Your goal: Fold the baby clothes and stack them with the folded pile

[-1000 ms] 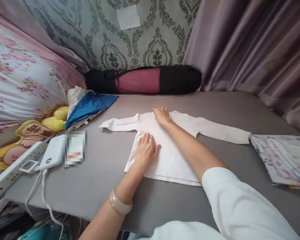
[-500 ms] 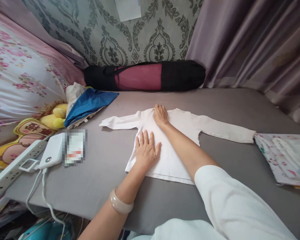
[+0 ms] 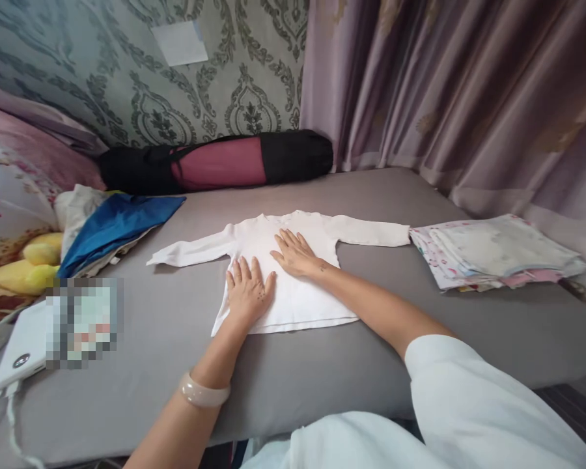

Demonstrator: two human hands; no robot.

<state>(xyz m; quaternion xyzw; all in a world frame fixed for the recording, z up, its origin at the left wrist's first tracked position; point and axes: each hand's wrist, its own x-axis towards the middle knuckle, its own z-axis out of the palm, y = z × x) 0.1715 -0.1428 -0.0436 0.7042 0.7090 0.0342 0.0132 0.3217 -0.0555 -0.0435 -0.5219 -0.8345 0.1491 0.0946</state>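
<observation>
White long-sleeved top under both hands

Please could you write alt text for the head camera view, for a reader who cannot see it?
A bare left hand and a bare right hand press flat on a white long-sleeved cotton shirt, which is spread out on a grey padded surface. A folded stack of pale floral cloths lies to the right, and a shiny blue cloth to the left.

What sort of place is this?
Most likely a bedroom in a home: a grey-sheeted bed, floral bedding heaped against the wall, patterned wallpaper and long mauve curtains beside it.
</observation>
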